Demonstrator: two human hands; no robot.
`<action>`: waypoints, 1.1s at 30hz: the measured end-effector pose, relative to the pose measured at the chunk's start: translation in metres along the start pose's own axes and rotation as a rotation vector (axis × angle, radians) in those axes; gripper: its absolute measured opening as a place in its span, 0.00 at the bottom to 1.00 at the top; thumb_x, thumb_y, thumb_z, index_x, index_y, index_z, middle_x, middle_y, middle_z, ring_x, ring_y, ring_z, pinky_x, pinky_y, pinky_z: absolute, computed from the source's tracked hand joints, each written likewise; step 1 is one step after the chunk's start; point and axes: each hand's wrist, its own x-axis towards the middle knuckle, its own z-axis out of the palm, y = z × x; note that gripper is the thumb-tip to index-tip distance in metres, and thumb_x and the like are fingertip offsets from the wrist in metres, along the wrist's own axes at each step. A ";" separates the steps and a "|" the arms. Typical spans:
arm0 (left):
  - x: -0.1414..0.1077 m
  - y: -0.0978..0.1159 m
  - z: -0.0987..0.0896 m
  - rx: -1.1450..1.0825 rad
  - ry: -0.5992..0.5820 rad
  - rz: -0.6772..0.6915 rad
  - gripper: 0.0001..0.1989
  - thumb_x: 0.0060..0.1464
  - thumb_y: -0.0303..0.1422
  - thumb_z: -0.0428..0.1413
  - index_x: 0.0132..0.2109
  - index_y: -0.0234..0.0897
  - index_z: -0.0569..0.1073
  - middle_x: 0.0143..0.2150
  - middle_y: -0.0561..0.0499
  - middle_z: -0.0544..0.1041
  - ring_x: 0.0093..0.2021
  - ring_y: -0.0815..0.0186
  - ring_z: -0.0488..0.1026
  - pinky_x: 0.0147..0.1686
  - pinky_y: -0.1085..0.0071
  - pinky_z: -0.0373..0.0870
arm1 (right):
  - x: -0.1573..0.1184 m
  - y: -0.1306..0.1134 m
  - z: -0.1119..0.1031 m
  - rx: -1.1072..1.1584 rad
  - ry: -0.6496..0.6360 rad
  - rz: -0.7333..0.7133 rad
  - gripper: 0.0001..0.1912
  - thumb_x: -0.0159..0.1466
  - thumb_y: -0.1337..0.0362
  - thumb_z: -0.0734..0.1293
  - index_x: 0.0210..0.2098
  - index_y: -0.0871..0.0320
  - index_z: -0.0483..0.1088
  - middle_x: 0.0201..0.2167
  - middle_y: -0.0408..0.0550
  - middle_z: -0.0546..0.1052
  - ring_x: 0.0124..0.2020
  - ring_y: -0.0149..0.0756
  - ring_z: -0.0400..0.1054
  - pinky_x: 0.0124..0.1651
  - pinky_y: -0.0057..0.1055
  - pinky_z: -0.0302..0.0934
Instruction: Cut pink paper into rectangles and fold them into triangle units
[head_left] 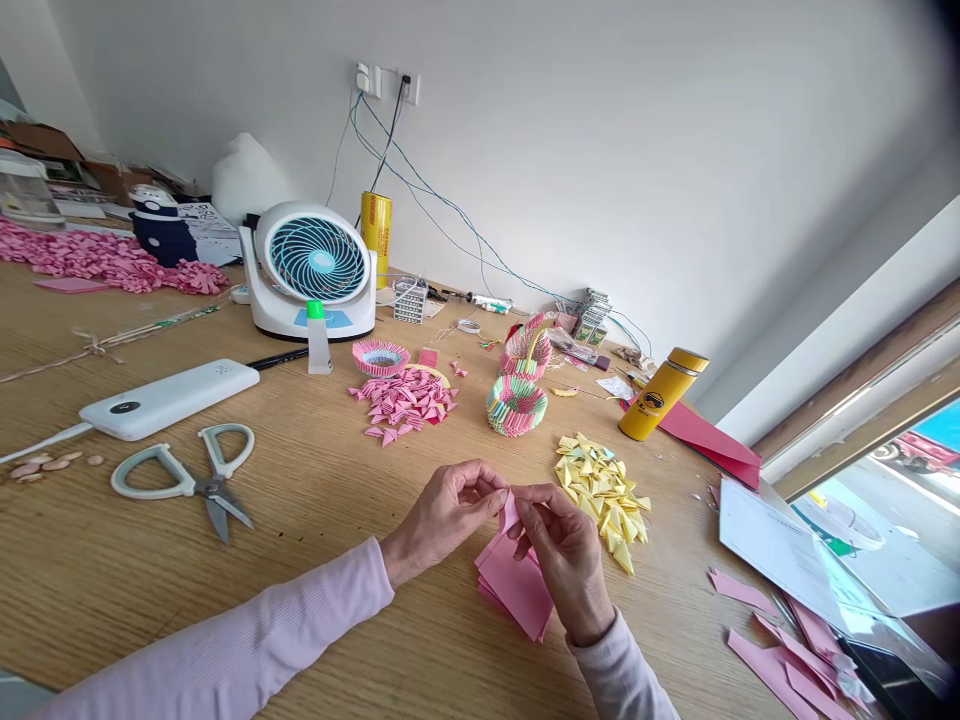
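Between my two hands is a small folded piece of pink paper (pixel 509 512). My left hand (pixel 450 515) pinches it from the left with thumb and fingers. From the other side, my right hand (pixel 562 550) grips it with bent fingers. Just below lies a stack of pink paper sheets (pixel 517 590), partly covered by my right hand. A heap of yellow folded paper pieces (pixel 604 495) is to the right of my hands. Beyond them lie a heap of pink folded pieces (pixel 409 402) and a small round folded-paper basket (pixel 516 405).
Scissors (pixel 206 487) lie partly open at left, near a white power strip-like device (pixel 171 398). A white fan (pixel 315 265), a green-capped glue bottle (pixel 318 345) and a yellow flask (pixel 663 394) stand farther back. Pink paper scraps (pixel 780 665) lie by the window.
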 end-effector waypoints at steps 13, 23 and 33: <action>0.000 0.005 -0.001 -0.024 -0.024 -0.045 0.11 0.53 0.37 0.58 0.34 0.31 0.75 0.30 0.50 0.76 0.32 0.67 0.72 0.35 0.73 0.68 | 0.001 -0.002 -0.005 -0.067 -0.017 -0.004 0.11 0.63 0.57 0.68 0.37 0.59 0.73 0.21 0.42 0.71 0.20 0.27 0.64 0.19 0.23 0.63; -0.002 0.001 0.006 -0.192 -0.155 -0.106 0.17 0.58 0.43 0.54 0.33 0.31 0.71 0.29 0.51 0.72 0.30 0.69 0.70 0.32 0.74 0.66 | 0.003 0.000 -0.002 -0.225 0.131 -0.091 0.11 0.64 0.57 0.65 0.39 0.59 0.73 0.25 0.45 0.71 0.23 0.31 0.67 0.19 0.25 0.64; -0.004 -0.004 0.004 -0.133 -0.148 -0.116 0.14 0.55 0.41 0.57 0.36 0.31 0.73 0.28 0.49 0.75 0.27 0.69 0.71 0.28 0.73 0.69 | 0.001 -0.005 -0.001 -0.163 0.110 -0.008 0.13 0.62 0.55 0.67 0.37 0.59 0.74 0.23 0.45 0.72 0.21 0.30 0.65 0.19 0.26 0.62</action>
